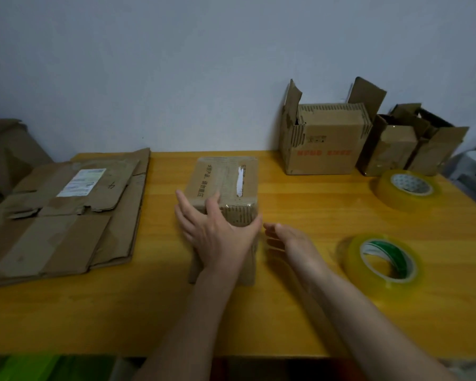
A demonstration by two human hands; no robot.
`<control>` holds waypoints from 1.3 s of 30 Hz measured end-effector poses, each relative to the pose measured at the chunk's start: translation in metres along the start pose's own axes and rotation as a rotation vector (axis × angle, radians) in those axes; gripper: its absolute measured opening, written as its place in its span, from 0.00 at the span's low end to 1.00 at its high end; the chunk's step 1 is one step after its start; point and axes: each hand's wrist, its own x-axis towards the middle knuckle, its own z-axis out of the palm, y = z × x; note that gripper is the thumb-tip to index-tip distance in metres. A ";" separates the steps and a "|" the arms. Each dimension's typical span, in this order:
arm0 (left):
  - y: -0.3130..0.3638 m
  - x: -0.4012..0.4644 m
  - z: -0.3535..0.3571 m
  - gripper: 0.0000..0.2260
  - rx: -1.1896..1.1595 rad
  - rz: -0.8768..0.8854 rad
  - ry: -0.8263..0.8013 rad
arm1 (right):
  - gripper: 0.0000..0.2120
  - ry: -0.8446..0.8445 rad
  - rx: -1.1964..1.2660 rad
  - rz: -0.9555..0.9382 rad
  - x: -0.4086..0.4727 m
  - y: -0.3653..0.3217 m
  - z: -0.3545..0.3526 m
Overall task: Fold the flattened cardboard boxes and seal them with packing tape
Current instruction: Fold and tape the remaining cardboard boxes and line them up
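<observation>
A small closed cardboard box (226, 182) with printed text and a white label strip stands in the middle of the yellow table (176, 312). My left hand (215, 232) lies flat against the box's near top edge and front face, fingers straight and spread. My right hand (289, 240) hovers just right of the box, open, palm turned toward it and apart from it. Two rolls of clear packing tape lie on the right: one near (382, 262), one farther back (408, 189). A stack of flattened boxes (61, 215) lies on the left.
Against the wall at the back right stand an opened-up box (324, 138) with raised flaps and a smaller dark-flapped box (410, 141). More cardboard (8, 149) leans at the far left. The table's front edge runs below my forearms.
</observation>
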 end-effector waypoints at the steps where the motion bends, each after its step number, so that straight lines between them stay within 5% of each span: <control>1: 0.000 0.002 -0.006 0.40 -0.054 -0.041 0.025 | 0.13 0.014 -0.056 -0.012 -0.002 0.002 -0.002; 6: -0.015 0.027 -0.034 0.39 -0.697 -0.492 0.019 | 0.18 0.063 -0.186 -0.051 -0.007 0.000 -0.006; 9: -0.024 0.034 -0.043 0.50 -1.103 -0.735 -0.153 | 0.20 0.079 -0.125 -0.077 -0.009 -0.010 0.000; 11: -0.028 0.031 -0.048 0.53 -1.176 -0.768 -0.292 | 0.20 0.082 -0.093 -0.098 -0.011 -0.015 0.004; 14: -0.036 0.028 -0.052 0.52 -0.966 -0.737 -0.370 | 0.22 0.055 -0.105 -0.061 -0.015 -0.015 0.009; 16: -0.041 0.026 -0.051 0.44 -0.633 -0.587 -0.206 | 0.25 0.017 -0.097 -0.009 -0.018 -0.011 0.012; 19: -0.029 0.007 -0.063 0.37 -0.331 0.008 0.179 | 0.26 0.020 -0.069 0.042 -0.018 -0.007 0.013; 21: -0.018 -0.012 -0.066 0.36 -0.225 0.338 0.237 | 0.27 0.072 -0.085 0.053 -0.007 -0.007 0.011; 23: -0.017 -0.042 -0.056 0.43 -0.179 0.451 0.169 | 0.31 0.165 -0.143 0.057 0.010 -0.007 0.009; 26: -0.018 -0.091 -0.030 0.56 -0.071 0.341 -0.079 | 0.34 0.328 -0.222 0.062 0.033 -0.012 0.006; 29: -0.017 -0.103 -0.011 0.60 -0.045 0.013 -0.261 | 0.36 0.368 -0.252 0.087 0.047 -0.013 -0.002; 31: -0.022 -0.097 -0.008 0.54 -0.118 -0.139 -0.309 | 0.37 0.358 -0.280 0.086 0.054 -0.011 -0.009; 36: -0.052 -0.081 -0.012 0.35 -0.297 -0.137 -0.278 | 0.39 0.385 -0.216 0.063 0.067 -0.017 -0.027; 39: -0.067 -0.065 -0.019 0.20 -0.365 -0.218 -0.276 | 0.37 0.262 -0.153 0.032 0.070 -0.022 -0.027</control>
